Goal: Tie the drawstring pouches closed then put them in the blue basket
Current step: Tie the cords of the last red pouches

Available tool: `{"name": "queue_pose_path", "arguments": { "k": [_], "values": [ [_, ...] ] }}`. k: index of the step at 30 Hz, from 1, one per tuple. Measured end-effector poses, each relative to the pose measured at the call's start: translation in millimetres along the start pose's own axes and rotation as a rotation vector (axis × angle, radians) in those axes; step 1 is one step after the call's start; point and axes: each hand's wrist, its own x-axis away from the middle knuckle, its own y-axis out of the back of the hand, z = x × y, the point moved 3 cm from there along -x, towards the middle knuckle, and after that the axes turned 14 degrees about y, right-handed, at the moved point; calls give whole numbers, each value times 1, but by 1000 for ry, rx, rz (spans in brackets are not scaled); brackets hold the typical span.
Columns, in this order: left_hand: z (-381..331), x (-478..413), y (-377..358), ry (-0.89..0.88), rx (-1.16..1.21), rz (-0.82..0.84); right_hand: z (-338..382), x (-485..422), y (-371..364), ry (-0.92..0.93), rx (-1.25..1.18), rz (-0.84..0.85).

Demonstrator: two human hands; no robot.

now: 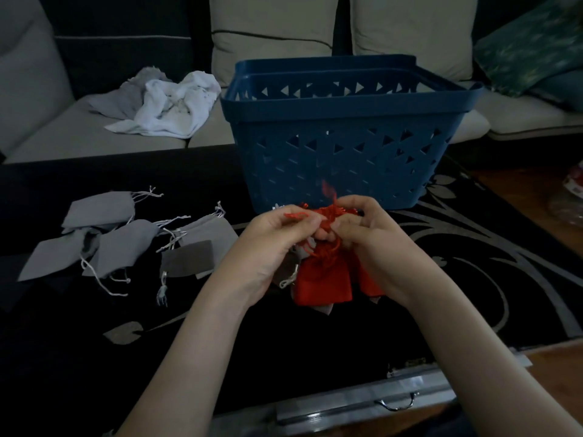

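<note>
Plainly, we are in the middle of a tie, not at the end of the job. The left hand (277, 244) pinches one end of the red cord (296, 216). The right hand (372, 238) has its fingers curled round the other end. Both sit just above the gathered neck of a red pouch (321, 282), which lies below them near the middle of the rug (473, 263). We judge the knot not yet finished, though the fingers hide it. A second red pouch (367, 283) shows partly behind the right wrist. To the left on the rug lie several grey pouches (126, 241), flat, with their white cords loose, so we take them as untied. The blue basket (347, 96) stands just beyond the hands, and from here we cannot tell whether anything lies in it. Most of the work seems left: finish this knot, tie the others, and drop every one in the basket.
</note>
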Motion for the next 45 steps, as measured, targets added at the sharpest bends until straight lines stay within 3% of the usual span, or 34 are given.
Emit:
{"name": "queue_pose_path", "arguments": {
  "k": [5,7,10,16,28,34,40,45],
  "values": [
    [4,-2,1,-296,-749,-411,2,0,2,-29,13,-76],
    [1,1,-5,-497,-1023,-586,1,0,1,-22,49,-75],
    [0,4,-8,-727,-1150,-690,-2,0,1,-16,83,-47],
    [0,8,-7,-755,-1159,-722,-10,-3,4,-65,257,32],
    [-4,11,-9,-801,-997,-652,-9,-1,-2,-15,239,36],
    [-4,9,-7,-635,-835,-582,-3,1,-1,-7,218,-37],
    [0,0,0,-396,-578,-470,-3,-1,1,-17,-35,-193],
    [9,-9,6,-156,-401,-488,8,-3,5,196,-217,-343]
  ]
}}
